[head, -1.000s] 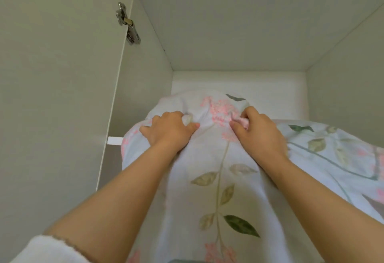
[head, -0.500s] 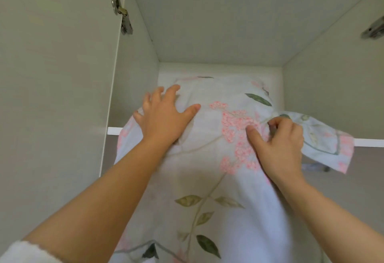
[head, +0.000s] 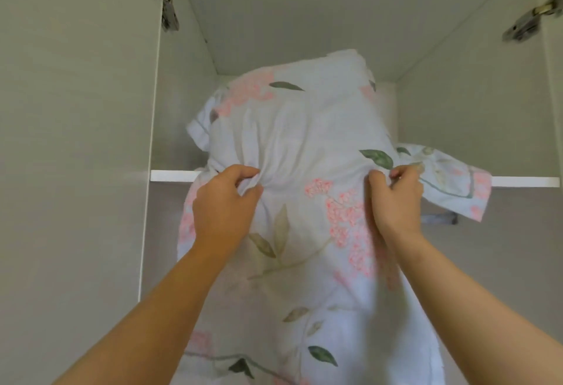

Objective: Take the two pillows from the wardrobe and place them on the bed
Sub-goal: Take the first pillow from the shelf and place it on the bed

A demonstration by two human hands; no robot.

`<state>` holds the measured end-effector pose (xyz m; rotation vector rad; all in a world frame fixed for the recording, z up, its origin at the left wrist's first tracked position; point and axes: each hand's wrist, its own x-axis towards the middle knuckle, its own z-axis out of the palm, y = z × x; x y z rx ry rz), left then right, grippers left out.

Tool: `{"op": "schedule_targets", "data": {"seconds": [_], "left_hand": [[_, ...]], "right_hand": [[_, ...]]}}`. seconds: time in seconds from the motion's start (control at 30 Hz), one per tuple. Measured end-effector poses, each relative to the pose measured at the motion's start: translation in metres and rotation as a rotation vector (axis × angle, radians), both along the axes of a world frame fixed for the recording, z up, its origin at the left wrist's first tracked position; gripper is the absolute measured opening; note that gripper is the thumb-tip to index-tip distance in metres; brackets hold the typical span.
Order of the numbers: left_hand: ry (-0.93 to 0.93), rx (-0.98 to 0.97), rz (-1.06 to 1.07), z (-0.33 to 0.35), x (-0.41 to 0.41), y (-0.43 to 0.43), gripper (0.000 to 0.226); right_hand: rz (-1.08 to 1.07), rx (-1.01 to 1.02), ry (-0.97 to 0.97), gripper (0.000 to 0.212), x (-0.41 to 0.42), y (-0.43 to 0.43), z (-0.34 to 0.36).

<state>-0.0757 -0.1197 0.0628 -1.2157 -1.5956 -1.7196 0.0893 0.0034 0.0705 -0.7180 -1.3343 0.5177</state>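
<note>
Both the left hand (head: 224,202) and right hand (head: 396,199) pinch the floral pillow (head: 298,147) half off the wardrobe shelf (head: 173,175), needing a downward pull clear.

Single head-worn view, tilted upward, close before the open wardrobe shelf (head: 173,175).

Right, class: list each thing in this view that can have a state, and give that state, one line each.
Floral pillow: half off the shelf, hanging over its edge.
Left hand: shut, pinching pillow fabric.
Right hand: shut, gripping pillow fabric.
Wardrobe door: open.
Shelf: partly covered by the pillow.
</note>
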Motion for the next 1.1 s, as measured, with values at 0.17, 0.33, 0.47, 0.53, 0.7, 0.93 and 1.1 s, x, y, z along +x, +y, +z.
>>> {"op": "schedule_targets", "data": {"seconds": [0.17, 0.33, 0.47, 0.53, 0.7, 0.93, 1.1], "left_hand": [[-0.017, 0.120, 0.059, 0.021, -0.003, -0.004, 0.065], [-0.251, -0.013, -0.091, 0.052, -0.012, 0.011, 0.108], [-0.321, 0.041, -0.122, 0.049, -0.016, 0.015, 0.111], [-0.365, 0.054, -0.152, 0.046, -0.021, 0.016, 0.112], [-0.280, 0.111, -0.339, 0.018, -0.021, 0.017, 0.103], [-0.308, 0.230, -0.331, -0.021, -0.005, 0.013, 0.063], [-0.337, 0.240, -0.313, -0.066, 0.010, 0.011, 0.029]], "right_hand": [[-0.005, 0.094, -0.055, 0.077, 0.000, -0.011, 0.022], [0.029, 0.121, -0.164, 0.093, -0.010, -0.021, 0.024], [-0.034, 0.154, -0.191, 0.095, -0.012, -0.021, 0.017], [-0.036, 0.200, -0.173, 0.099, -0.015, -0.024, 0.017], [0.011, 0.182, -0.128, 0.099, -0.022, -0.025, 0.000], [-0.017, 0.184, 0.003, 0.071, -0.018, -0.022, -0.040], [-0.053, 0.151, 0.037, 0.052, -0.001, -0.022, -0.086]]}}
